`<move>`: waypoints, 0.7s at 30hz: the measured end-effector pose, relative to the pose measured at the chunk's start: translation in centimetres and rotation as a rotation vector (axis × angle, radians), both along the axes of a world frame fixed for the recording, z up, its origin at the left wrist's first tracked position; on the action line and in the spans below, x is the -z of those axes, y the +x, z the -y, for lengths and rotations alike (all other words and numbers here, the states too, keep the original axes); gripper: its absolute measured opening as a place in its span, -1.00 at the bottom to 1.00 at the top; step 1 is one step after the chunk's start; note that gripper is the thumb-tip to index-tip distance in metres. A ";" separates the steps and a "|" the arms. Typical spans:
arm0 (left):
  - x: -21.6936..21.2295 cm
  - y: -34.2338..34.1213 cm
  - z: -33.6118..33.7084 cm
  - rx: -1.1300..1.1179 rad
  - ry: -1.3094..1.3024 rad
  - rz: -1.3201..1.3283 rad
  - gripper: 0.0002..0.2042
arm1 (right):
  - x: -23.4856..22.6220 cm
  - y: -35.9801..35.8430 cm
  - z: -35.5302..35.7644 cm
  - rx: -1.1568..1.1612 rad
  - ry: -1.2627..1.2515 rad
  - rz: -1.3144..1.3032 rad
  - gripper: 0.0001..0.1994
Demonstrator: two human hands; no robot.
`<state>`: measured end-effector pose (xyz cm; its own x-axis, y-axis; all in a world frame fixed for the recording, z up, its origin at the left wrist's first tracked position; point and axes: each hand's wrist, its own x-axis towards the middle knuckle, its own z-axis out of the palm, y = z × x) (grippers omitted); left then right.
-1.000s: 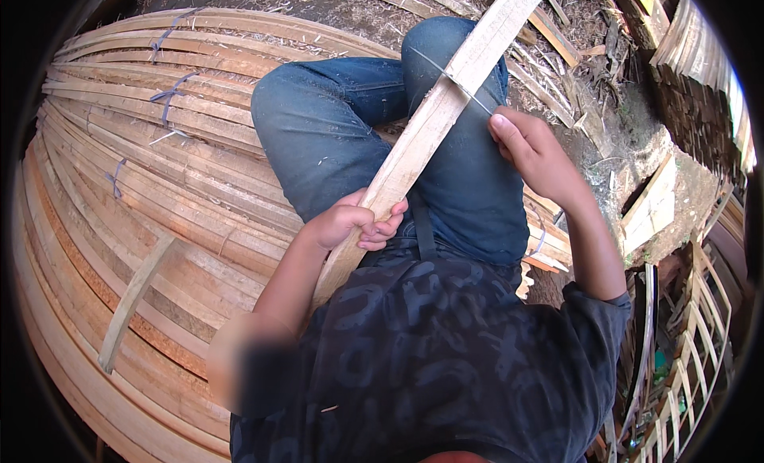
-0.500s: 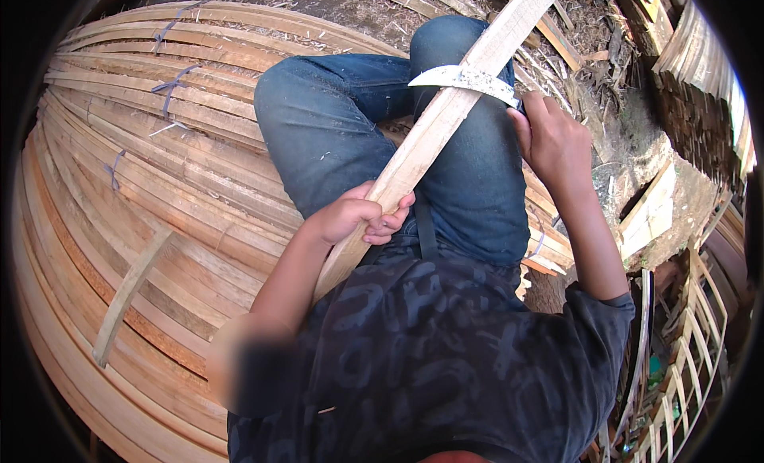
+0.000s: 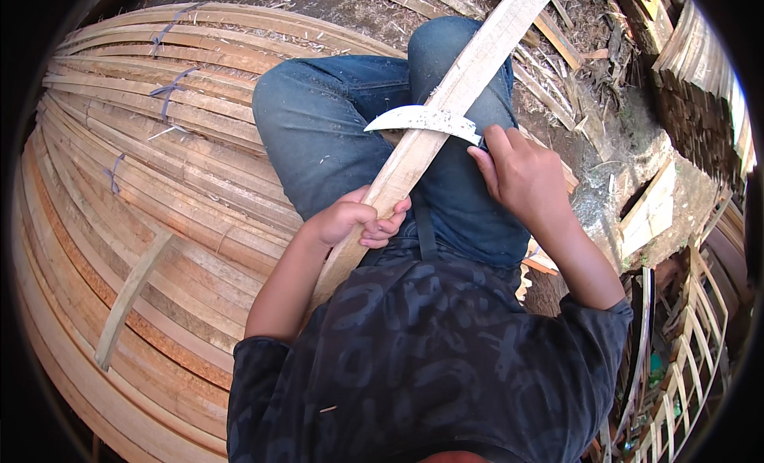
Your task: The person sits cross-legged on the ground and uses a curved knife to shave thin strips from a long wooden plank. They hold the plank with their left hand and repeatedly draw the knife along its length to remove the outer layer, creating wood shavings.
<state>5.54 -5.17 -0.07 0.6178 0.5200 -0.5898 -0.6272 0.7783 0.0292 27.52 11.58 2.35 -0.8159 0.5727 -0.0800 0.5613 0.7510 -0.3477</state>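
Note:
A long pale wooden board (image 3: pixel 469 77) slants from beside my waist up past my raised knee to the upper right. My left hand (image 3: pixel 358 219) is wrapped round its lower part, close to my body. Across the board's face lies the curved whitish blade of a knife (image 3: pixel 422 119), its tip jutting out on the left. My right hand (image 3: pixel 521 172) is closed on the knife's handle, just right of the board; most of the handle is hidden by the fingers. Dark specks mark the blade. Under the board are my legs in blue jeans (image 3: pixel 318 128).
Bundles of long wooden strips (image 3: pixel 151 192), tied with purplish cord (image 3: pixel 171 87), spread over the left. A loose short stick (image 3: pixel 131 300) lies across them. More stacked strips (image 3: pixel 700 89) stand at the upper right. Shavings and offcuts litter the ground (image 3: pixel 589 113). A slatted wooden frame (image 3: pixel 684 367) is at lower right.
The knife and my right hand have moved down and left along the board, toward my body. My left hand has kept its hold on the board in nearly the same place.

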 end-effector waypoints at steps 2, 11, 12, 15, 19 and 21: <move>0.0 -0.1 0.5 -0.002 -0.001 -0.015 -0.60 | 0.1 0.0 -0.2 -0.020 0.108 0.060 -0.69; 0.3 -0.2 -1.0 0.008 0.019 0.025 -0.57 | 0.5 0.6 -3.2 0.178 -0.082 0.101 -0.66; 0.2 -0.1 -1.0 0.005 0.008 -0.003 -0.58 | 0.3 0.8 -3.9 0.236 -0.416 0.042 -0.65; 0.0 0.0 -0.5 -0.018 0.008 -0.056 -0.62 | 0.5 1.1 -6.2 0.394 -1.228 -0.032 -0.63; -0.3 0.0 -0.7 -0.006 -0.015 -0.055 -0.62 | 1.1 1.0 -3.4 0.151 -0.163 -0.018 -0.69; 0.0 0.1 -0.6 -0.010 -0.007 -0.050 -0.62 | 0.7 0.3 -1.9 0.082 0.005 0.008 -0.70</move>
<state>5.62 -4.55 -0.03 0.5824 0.5213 -0.6238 -0.6325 0.7726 0.0551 27.86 13.48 1.68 -0.7653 0.6382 -0.0836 0.6240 0.7038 -0.3395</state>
